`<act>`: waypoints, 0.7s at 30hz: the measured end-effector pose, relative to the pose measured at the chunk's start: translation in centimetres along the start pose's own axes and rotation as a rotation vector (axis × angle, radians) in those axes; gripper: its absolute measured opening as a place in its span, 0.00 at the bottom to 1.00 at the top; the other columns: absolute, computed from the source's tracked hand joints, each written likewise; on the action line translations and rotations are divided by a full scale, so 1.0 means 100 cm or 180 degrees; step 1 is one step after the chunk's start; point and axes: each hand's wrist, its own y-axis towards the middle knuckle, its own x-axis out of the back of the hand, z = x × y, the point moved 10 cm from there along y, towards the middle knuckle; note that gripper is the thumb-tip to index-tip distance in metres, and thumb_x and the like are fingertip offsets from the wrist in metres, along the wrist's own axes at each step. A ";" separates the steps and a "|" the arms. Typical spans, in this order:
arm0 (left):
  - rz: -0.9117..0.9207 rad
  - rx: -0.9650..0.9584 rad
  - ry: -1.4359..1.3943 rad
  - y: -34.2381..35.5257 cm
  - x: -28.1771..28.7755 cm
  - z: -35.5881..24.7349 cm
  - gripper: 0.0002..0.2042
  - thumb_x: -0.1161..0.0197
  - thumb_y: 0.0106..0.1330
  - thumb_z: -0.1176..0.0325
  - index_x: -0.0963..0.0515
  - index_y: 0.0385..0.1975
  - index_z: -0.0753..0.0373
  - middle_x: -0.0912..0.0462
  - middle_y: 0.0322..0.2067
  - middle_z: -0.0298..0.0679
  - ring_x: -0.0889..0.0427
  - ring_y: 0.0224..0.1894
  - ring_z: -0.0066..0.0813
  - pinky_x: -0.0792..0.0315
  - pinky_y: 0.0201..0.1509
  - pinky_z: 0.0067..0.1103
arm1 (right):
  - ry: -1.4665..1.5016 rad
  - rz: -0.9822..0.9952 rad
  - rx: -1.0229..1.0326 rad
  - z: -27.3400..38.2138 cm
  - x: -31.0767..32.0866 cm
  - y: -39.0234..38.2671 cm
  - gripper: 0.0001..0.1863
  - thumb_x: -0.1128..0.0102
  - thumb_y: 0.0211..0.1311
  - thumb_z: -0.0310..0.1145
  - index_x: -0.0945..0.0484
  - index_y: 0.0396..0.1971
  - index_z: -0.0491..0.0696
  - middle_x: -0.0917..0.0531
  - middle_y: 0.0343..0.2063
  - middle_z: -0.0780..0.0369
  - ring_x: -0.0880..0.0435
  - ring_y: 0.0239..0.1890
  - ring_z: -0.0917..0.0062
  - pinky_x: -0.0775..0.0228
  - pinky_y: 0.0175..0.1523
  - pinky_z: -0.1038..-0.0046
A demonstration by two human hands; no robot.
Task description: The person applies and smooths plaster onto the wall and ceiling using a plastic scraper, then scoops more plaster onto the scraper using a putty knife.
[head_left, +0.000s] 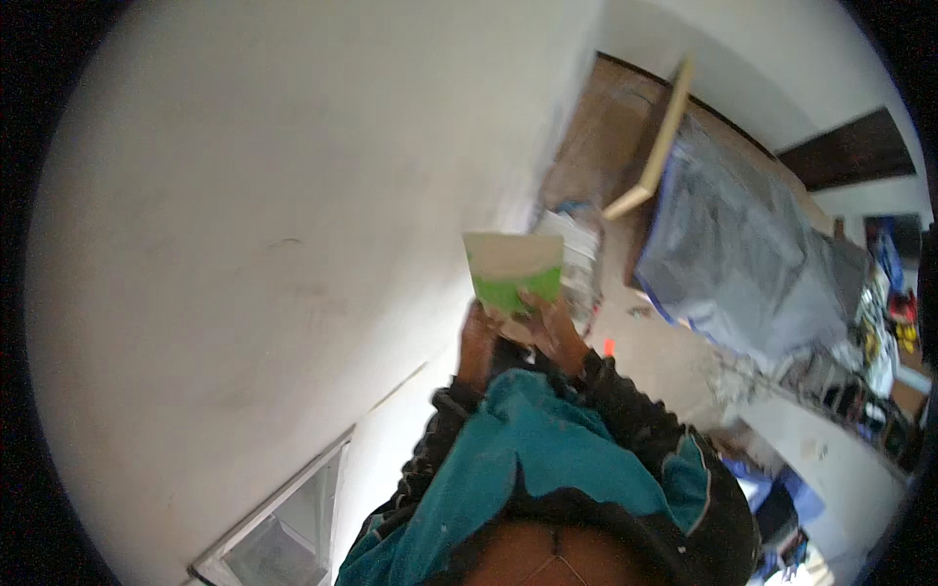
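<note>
Holding green-and-pale panel (515, 271) in part-closed left hand (477, 342) and right hand (554, 327) by lower edge, presumably for steadiness.

Teal jacket front (547, 439) flecked with pale specks, wrinkled black left sleeve (427, 439) at its nine o'clock, bulky black right sleeve (640, 410) at two, light piping (706, 483) at four, dark collar (576, 506) and thin necklace (572, 566) at six

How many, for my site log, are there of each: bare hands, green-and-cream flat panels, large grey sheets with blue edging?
Bare hands: 2 (left hand, right hand)
Green-and-cream flat panel: 1
Large grey sheet with blue edging: 1
Total: 4
</note>
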 end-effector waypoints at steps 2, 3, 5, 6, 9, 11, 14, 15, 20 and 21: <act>-0.0131 0.0058 0.1169 0.003 0.017 0.009 0.18 0.48 0.70 0.66 0.30 0.56 0.69 0.23 0.51 0.52 0.25 0.55 0.46 0.31 0.59 0.35 | -0.1644 0.0539 0.0398 -0.017 -0.009 0.000 0.22 0.43 0.68 0.30 0.35 0.59 0.48 0.27 0.55 0.57 0.25 0.56 0.68 0.25 0.58 0.61; -0.0250 -0.0080 0.1608 0.007 0.037 0.019 0.18 0.48 0.70 0.65 0.30 0.56 0.68 0.23 0.50 0.53 0.24 0.54 0.48 0.30 0.58 0.36 | -0.1967 0.0671 0.0362 -0.018 -0.020 0.004 0.21 0.43 0.68 0.33 0.34 0.58 0.46 0.26 0.53 0.57 0.24 0.54 0.70 0.25 0.55 0.64; -0.0500 -0.0360 0.2037 0.000 0.076 0.035 0.18 0.50 0.71 0.64 0.29 0.55 0.67 0.22 0.49 0.54 0.23 0.51 0.52 0.29 0.57 0.37 | -0.2561 0.0998 0.0380 -0.011 -0.051 0.001 0.22 0.44 0.70 0.41 0.33 0.55 0.43 0.25 0.48 0.57 0.24 0.50 0.74 0.24 0.48 0.71; -0.0614 -0.0524 0.2175 -0.002 0.090 0.033 0.18 0.51 0.71 0.63 0.28 0.55 0.66 0.22 0.48 0.55 0.23 0.50 0.54 0.28 0.56 0.38 | -0.2732 0.1144 0.0418 -0.004 -0.064 0.000 0.22 0.44 0.69 0.41 0.33 0.55 0.43 0.25 0.48 0.57 0.24 0.49 0.73 0.24 0.48 0.70; -0.0557 -0.0847 0.2463 -0.010 0.116 0.033 0.20 0.47 0.73 0.60 0.29 0.57 0.67 0.23 0.51 0.45 0.24 0.52 0.38 0.27 0.57 0.33 | -0.3029 0.1540 0.0390 -0.001 -0.085 0.025 0.21 0.44 0.68 0.40 0.32 0.54 0.43 0.24 0.48 0.55 0.24 0.49 0.70 0.25 0.49 0.68; -0.0373 -0.0720 -0.0212 -0.006 0.123 0.018 0.21 0.44 0.73 0.61 0.30 0.59 0.68 0.25 0.54 0.36 0.25 0.53 0.22 0.26 0.58 0.28 | -0.3376 0.1604 0.0421 -0.003 -0.085 0.051 0.21 0.44 0.68 0.40 0.31 0.53 0.43 0.24 0.48 0.55 0.24 0.49 0.68 0.25 0.49 0.66; -0.0436 -0.0534 -0.1496 0.000 0.132 0.016 0.18 0.43 0.71 0.62 0.28 0.56 0.62 0.20 0.50 0.38 0.19 0.51 0.31 0.22 0.54 0.32 | -0.4081 0.1658 0.0337 -0.016 -0.073 0.088 0.20 0.44 0.67 0.39 0.30 0.52 0.42 0.24 0.47 0.53 0.23 0.49 0.66 0.25 0.49 0.64; -0.0471 -0.0459 -0.1905 -0.004 0.121 0.004 0.18 0.43 0.71 0.60 0.27 0.56 0.62 0.20 0.51 0.37 0.20 0.53 0.31 0.24 0.57 0.34 | -0.4299 0.1603 0.0325 -0.016 -0.064 0.099 0.20 0.44 0.67 0.39 0.29 0.52 0.42 0.23 0.47 0.53 0.23 0.49 0.65 0.25 0.49 0.63; -0.0325 -0.1018 -0.1533 -0.044 0.098 -0.056 0.22 0.47 0.73 0.56 0.32 0.62 0.61 0.23 0.56 0.40 0.25 0.59 0.34 0.33 0.67 0.35 | -0.5248 0.1784 0.0198 -0.055 -0.008 0.125 0.19 0.44 0.65 0.38 0.27 0.50 0.42 0.23 0.46 0.51 0.23 0.49 0.60 0.26 0.49 0.60; -0.0269 -0.0958 -0.1536 -0.041 0.093 -0.077 0.22 0.47 0.73 0.56 0.32 0.62 0.61 0.23 0.56 0.40 0.25 0.59 0.34 0.33 0.67 0.35 | -0.5415 0.1759 0.0234 -0.060 0.007 0.131 0.19 0.44 0.65 0.38 0.27 0.50 0.42 0.23 0.46 0.51 0.23 0.49 0.59 0.26 0.49 0.59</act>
